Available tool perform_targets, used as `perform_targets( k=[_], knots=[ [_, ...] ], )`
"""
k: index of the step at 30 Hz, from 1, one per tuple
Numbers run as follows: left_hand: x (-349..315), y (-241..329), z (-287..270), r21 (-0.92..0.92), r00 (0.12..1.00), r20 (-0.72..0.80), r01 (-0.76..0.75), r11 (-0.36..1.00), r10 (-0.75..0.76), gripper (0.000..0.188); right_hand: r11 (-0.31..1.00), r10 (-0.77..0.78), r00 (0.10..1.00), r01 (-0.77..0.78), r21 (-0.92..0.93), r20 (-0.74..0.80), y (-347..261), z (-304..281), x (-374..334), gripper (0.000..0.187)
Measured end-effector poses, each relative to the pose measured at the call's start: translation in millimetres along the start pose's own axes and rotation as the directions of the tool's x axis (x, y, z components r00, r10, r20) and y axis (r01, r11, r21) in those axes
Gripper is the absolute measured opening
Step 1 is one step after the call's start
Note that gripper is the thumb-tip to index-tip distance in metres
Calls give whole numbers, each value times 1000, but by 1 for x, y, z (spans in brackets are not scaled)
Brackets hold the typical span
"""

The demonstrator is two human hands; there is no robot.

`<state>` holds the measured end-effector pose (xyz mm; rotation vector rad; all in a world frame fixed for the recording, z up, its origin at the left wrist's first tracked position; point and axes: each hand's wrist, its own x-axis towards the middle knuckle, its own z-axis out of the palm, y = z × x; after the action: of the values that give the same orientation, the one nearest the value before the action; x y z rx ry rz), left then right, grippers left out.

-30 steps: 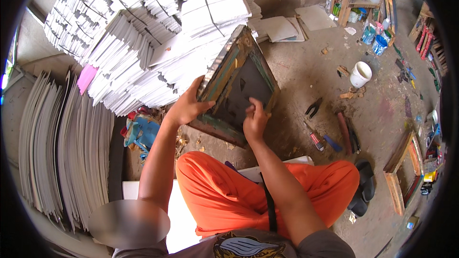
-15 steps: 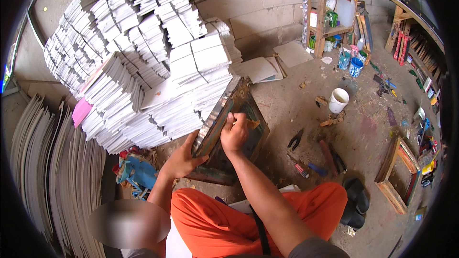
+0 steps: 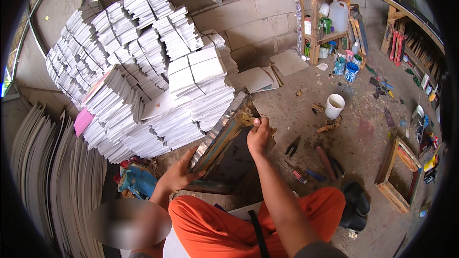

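A worn, paint-stained screen-printing frame [image 3: 221,131] stands tilted in front of my knees, its dark mesh [image 3: 229,162] facing right. My left hand [image 3: 179,174] grips its near left edge, thumb on one side and fingers on the other. At the frame's upper right, my right hand [image 3: 259,138] is closed in a pinch on a loose strip of brown tape [image 3: 247,119], which runs from the frame's inner side to my fingers. A blurred patch hides part of my left forearm.
Tied white paper stacks [image 3: 196,71] rise just beyond the frame. Pliers [image 3: 292,146], a hammer-like tool [image 3: 326,163] and a white bucket [image 3: 334,106] are on the floor to the right. An empty wooden frame [image 3: 399,174] lies farther right. Paint shelves [image 3: 313,28] stand behind.
My right hand has moved right and slightly down, drawing the brown strip away from the frame. The frame has shifted a little, its top end lower. My left hand keeps its grip.
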<state>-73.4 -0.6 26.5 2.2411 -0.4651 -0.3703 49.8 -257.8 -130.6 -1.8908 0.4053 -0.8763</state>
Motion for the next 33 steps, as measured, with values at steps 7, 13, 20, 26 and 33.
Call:
perform_targets(
  k=[7, 13, 20, 26, 33],
  knots=[
    [-2, -11, -3, 44, 994, 3, -105, 993, 105, 87, 945, 155, 987, -135, 299, -43, 25, -20, 46, 15],
    [-14, -28, -2, -30, 995, -25, -100, 995, 99, 89, 5, 356, 760, -583, 812, 544, -54, -71, 40, 13],
    [-10, -39, -9, -7, 999, 12, -51, 999, 51, 91, 860, -159, 986, 111, 498, 55, -3, -36, 52, 28],
    [-26, -49, -15, -321, 997, 12, -71, 944, 79, 90, 927, 74, 997, -76, 368, 20, 28, -79, 89, 25],
    [-17, -49, -16, -276, 1000, -25, -25, 961, 18, 90, 857, -445, 893, 401, 323, 70, -77, -52, -10, 44]
  ],
)
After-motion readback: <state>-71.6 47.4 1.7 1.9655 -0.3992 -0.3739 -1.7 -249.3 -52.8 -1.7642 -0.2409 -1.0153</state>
